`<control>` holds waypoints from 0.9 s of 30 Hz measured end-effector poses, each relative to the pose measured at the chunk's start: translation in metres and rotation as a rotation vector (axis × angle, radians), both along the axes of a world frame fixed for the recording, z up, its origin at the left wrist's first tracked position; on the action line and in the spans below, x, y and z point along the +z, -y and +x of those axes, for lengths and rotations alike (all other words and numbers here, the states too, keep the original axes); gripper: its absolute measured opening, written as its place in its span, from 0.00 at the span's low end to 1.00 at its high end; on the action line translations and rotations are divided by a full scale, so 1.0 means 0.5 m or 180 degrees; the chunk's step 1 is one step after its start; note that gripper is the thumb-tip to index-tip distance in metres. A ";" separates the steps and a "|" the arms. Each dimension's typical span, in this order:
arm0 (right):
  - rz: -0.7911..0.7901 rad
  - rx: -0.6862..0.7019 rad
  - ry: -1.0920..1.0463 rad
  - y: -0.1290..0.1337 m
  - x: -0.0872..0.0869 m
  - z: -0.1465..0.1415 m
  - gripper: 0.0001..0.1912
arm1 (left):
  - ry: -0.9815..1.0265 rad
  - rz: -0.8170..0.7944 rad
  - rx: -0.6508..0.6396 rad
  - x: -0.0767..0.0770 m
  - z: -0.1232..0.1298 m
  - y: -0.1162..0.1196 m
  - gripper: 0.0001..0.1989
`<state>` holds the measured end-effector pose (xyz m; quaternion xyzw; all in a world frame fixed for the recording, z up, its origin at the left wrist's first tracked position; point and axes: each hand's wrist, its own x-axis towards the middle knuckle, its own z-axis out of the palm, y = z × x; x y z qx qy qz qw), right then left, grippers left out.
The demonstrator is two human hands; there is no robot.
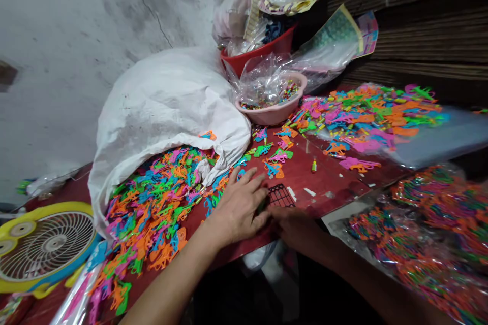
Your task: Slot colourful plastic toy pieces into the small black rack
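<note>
My left hand [242, 205] is over the red table, thumb and fingertips bent together around something mostly hidden; a dim green bit shows between them. Close against it is my right hand [292, 226], fingers pressed together in shadow, so what they hold is hidden. Just beyond the fingertips lies a small dark grid [281, 196]. Several small plastic toy guns [280, 156] in orange, blue, green and pink lie past the grid. Left of my hands, a large heap of toy guns [160, 203] spills from a white sack [163, 96].
A pink basin [269, 114] of small colourful pieces stands behind, before a red tub [259, 53] with plastic bags. Another pile of toy guns [366, 117] lies at right beside clear plastic film [438, 137]. Filled bags [430, 233] lie lower right. A yellow fan [49, 244] is at left.
</note>
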<state>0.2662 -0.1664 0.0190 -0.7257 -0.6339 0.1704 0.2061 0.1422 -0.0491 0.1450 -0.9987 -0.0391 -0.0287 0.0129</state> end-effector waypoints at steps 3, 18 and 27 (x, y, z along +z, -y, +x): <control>-0.0005 0.0124 0.0008 -0.012 0.044 0.093 0.12 | -0.0237 -0.0235 0.0137 -0.007 -0.003 -0.013 0.13; 0.0229 -0.0170 0.1448 -0.230 0.028 0.379 0.15 | -0.0506 -0.0611 0.0344 -0.002 -0.050 -0.048 0.18; 0.0595 -0.0178 -0.2292 -0.192 0.036 0.282 0.10 | -0.0218 0.0031 0.0669 -0.014 -0.055 -0.041 0.21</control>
